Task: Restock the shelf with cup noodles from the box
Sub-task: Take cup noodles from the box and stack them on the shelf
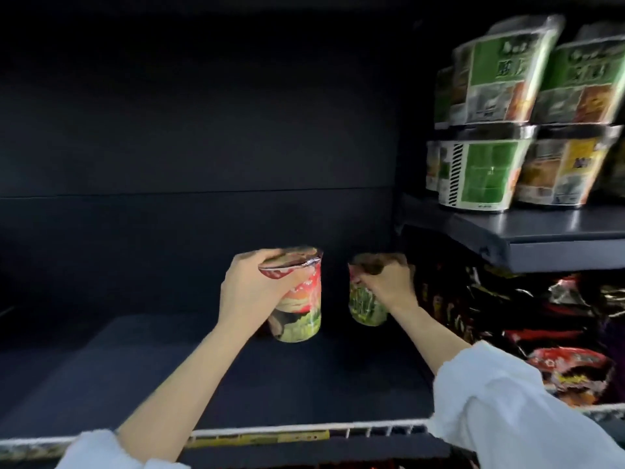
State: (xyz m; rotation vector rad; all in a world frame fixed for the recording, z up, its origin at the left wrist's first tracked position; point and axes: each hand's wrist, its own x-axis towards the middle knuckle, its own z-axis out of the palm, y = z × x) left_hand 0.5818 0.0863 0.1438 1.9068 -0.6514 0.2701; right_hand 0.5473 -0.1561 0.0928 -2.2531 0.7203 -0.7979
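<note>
Gripping two cup noodles (pixel 297 299) (pixel 367 299) on the shelf (pixel 135 367), hands (pixel 252 292) (pixel 392 282).

Right hand (pixel 385 282) hides much of the blurred cup (pixel 367 304).

A big dark shelf (pixel 142 374) is filling most of the view, and it is running back into the dark. A white wire rail (pixel 304 429) is running along its front edge. Two noodle cups are sitting on it, near the middle. The left cup (pixel 297 309) is standing upright, red on top and green at the bottom. The right cup (pixel 367 306) is standing just beside it, a bit farther back. Red and black noodle bags (pixel 527 336) are lying in a pile on the right side. Higher up on the right, a smaller shelf (pixel 541 231) is sticking out, and green noodle tubs (pixel 480 170) are sitting on it in two layers
</note>
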